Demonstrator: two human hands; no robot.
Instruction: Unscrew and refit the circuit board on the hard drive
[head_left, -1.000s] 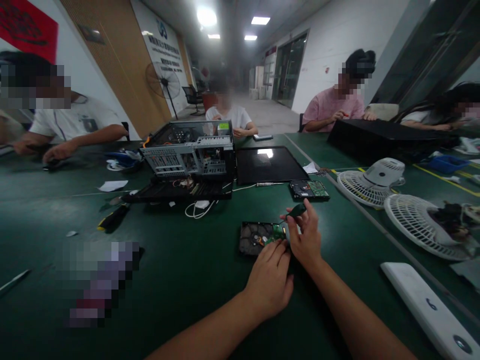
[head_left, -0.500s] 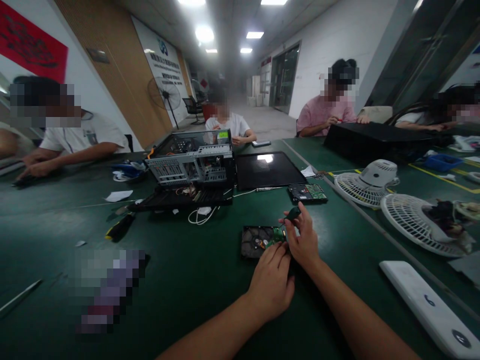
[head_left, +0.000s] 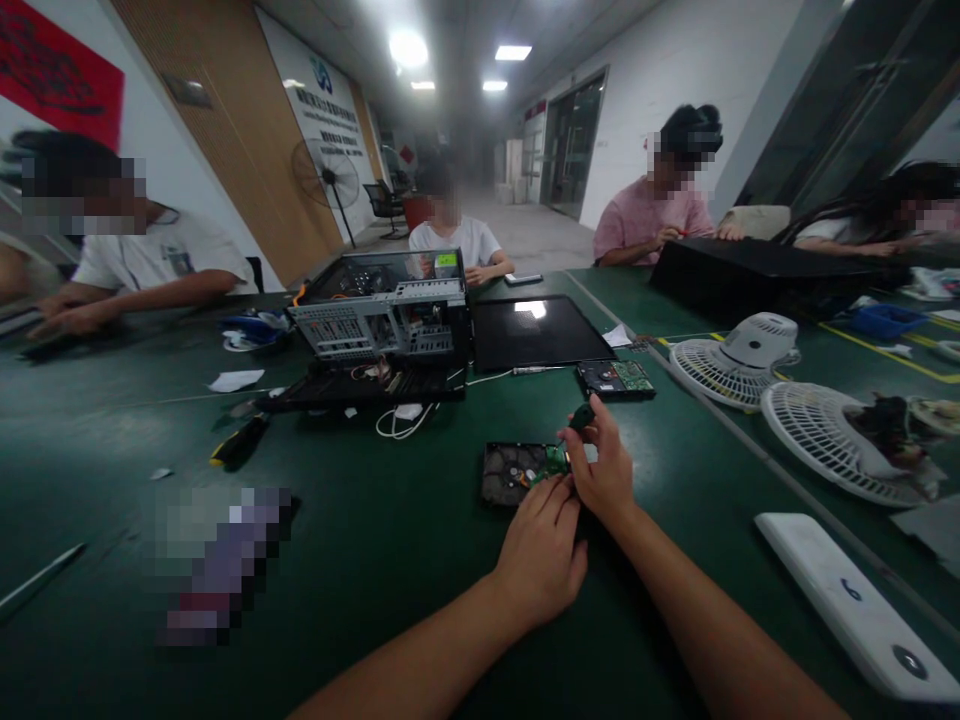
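A black hard drive [head_left: 512, 471] with its green circuit board lies on the green table [head_left: 375, 560] in front of me. My left hand [head_left: 541, 551] rests at the drive's near right corner, fingers bent and pressing on the green board. My right hand [head_left: 606, 470] pinches a small screwdriver with a dark green handle [head_left: 581, 417], tip pointing down-left at the board.
A second hard drive [head_left: 616, 377] lies farther back beside a black side panel [head_left: 534, 332] and an open computer case [head_left: 390, 310]. Two white fan grilles [head_left: 825, 430] sit to the right, a white bar [head_left: 855, 605] near right. A yellow-black screwdriver [head_left: 238, 442] lies left. Several people sit around the table.
Both hands stay at the drive; the right hand with the screwdriver has shifted slightly left and closer to the board. The camera view wobbled a little.
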